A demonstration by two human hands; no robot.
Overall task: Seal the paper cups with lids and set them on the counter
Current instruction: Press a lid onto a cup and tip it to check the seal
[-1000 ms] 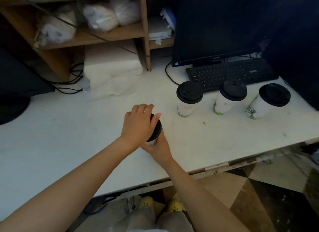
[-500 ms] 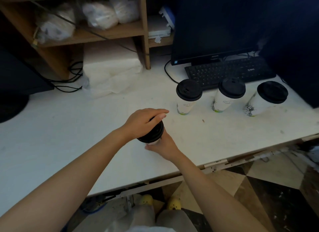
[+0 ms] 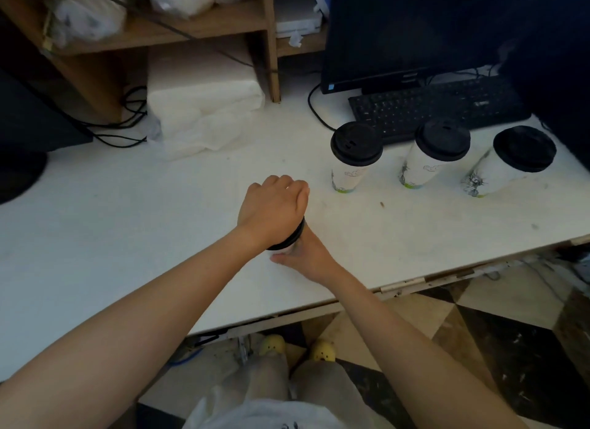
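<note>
A white paper cup [image 3: 287, 250] stands on the white counter [image 3: 127, 237] near its front edge, almost wholly hidden by my hands. My left hand [image 3: 274, 210] lies palm down over its black lid [image 3: 292, 237], of which only the rim shows. My right hand [image 3: 306, 257] wraps around the cup's body from the near side. Three more white cups with black lids stand in a row to the right: the first lidded cup [image 3: 354, 157], the second lidded cup [image 3: 434, 154] and the third lidded cup [image 3: 510, 160].
A black keyboard [image 3: 437, 107] and a dark monitor [image 3: 415, 29] sit behind the row of cups. A white folded bundle [image 3: 201, 109] lies at the back centre under wooden shelves [image 3: 191, 26]. Black cables [image 3: 127, 125] trail at the back left. The counter's front edge [image 3: 399, 285] runs just right of my forearm.
My left hand has shifted from fingers laid across the lid to a palm pressed flat on top, knuckles curled forward. The right hand stays around the cup.
</note>
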